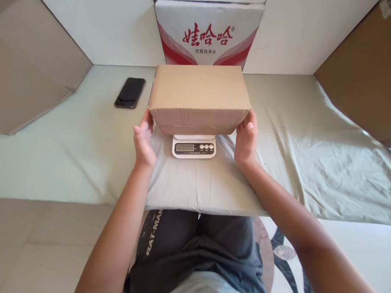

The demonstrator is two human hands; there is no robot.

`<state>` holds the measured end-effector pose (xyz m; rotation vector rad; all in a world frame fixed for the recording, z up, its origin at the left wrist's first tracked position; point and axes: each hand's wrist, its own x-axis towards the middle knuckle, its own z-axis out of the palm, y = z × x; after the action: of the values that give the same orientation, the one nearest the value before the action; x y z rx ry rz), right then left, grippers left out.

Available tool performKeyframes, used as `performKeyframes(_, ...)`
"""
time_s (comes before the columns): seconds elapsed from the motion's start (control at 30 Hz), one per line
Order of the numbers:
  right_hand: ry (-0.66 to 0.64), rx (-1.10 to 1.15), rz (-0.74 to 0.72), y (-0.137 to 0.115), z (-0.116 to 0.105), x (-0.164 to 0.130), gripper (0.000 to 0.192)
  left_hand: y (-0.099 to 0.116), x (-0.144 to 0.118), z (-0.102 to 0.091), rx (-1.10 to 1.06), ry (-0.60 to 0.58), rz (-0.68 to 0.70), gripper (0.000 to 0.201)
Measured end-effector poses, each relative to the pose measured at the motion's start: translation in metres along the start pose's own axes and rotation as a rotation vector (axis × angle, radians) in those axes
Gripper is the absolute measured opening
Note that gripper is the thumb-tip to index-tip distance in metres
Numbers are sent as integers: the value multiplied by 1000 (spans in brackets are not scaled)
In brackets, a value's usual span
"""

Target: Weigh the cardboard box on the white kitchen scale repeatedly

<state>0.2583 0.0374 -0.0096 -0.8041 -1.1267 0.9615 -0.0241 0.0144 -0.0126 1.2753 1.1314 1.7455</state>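
Observation:
A brown cardboard box is over a white digital scale, covering most of it. Only the scale's front edge shows, with its display and three round buttons; I can make out no digits. My left hand grips the box's left side near the lower front corner, thumb apart and the other fingers partly hidden. On the opposite side my right hand holds the right front corner, its fingers running under and behind the edge. Whether the box rests on the scale or hovers just above it, I cannot tell.
A dark phone lies left of the box on a pale green cloth. Behind stands a white and red printed carton. Large cardboard pieces flank the surface at left and right. The cloth is wrinkled at right.

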Motion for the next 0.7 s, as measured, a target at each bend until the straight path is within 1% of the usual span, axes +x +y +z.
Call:
performKeyframes(0.1, -23, -24, -4, -2, 0, -1, 64, 3, -4, 6, 6, 1, 11, 93)
performKeyframes(0.2, -22, -45, 25, 4, -2, 0, 70, 3, -5, 9, 6, -9, 6, 93)
performKeyframes(0.3, -30, -69, 25, 11, -5, 2, 73, 1, -6, 8, 24, -26, -1, 93)
performKeyframes(0.4, -54, -91, 22, 15, -7, 2, 74, -1, -7, 6, 68, -38, 33, 94)
performKeyframes(0.53, -73, -92, 11, 13, -6, 1, 70, 1, -8, 5, 107, -53, 90, 94)
performKeyframes(0.63, -90, -73, -18, 9, -2, -1, 63, 2, -8, 6, 111, -57, 75, 96)
performKeyframes(0.7, -78, -58, -17, 6, 0, -2, 58, 2, -8, 6, 106, -57, 62, 93)
